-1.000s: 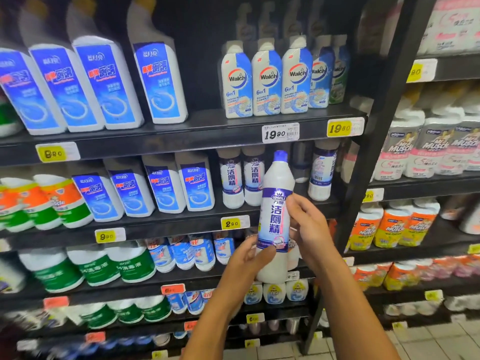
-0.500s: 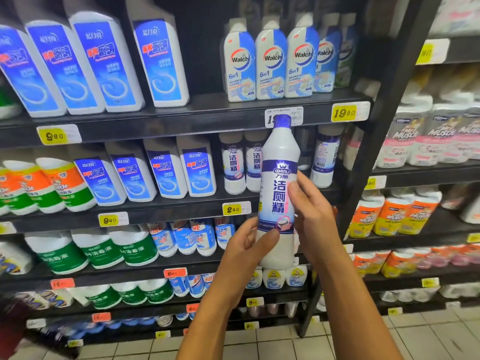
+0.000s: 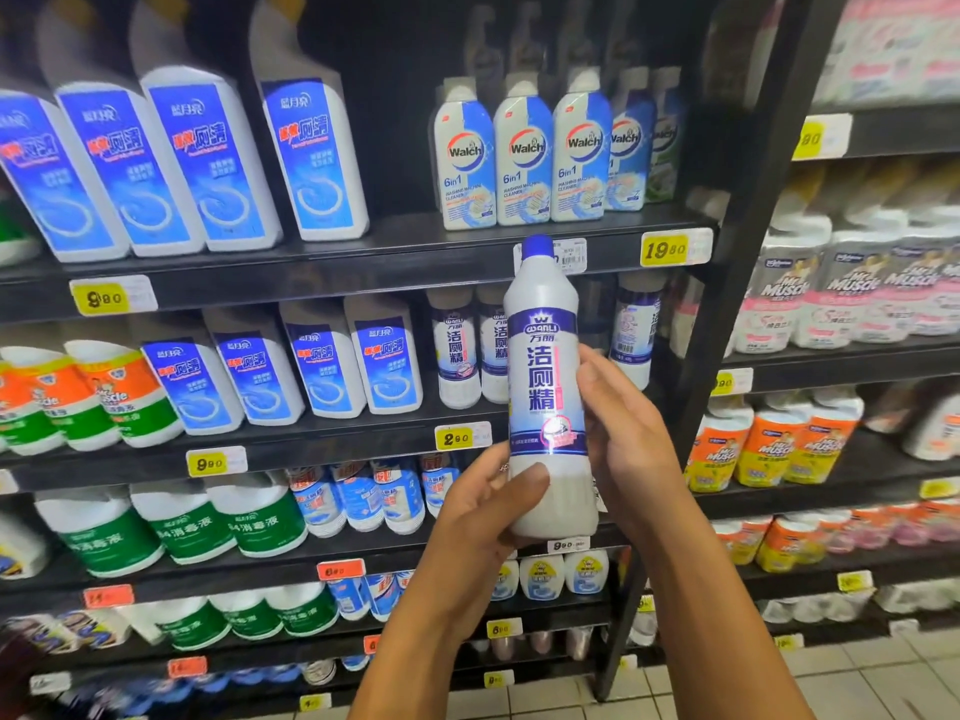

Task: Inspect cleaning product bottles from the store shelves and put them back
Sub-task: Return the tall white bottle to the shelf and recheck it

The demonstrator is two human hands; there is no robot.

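Two hands, left hand (image 3: 485, 517) and right hand (image 3: 631, 439), grip one bottle (image 3: 545, 387).

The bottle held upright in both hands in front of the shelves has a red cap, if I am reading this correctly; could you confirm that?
Not quite: the cap is blue, not red. The head view shows it. The rest holds: the bottle is upright in front of the shelves, with the left hand and right hand on it.
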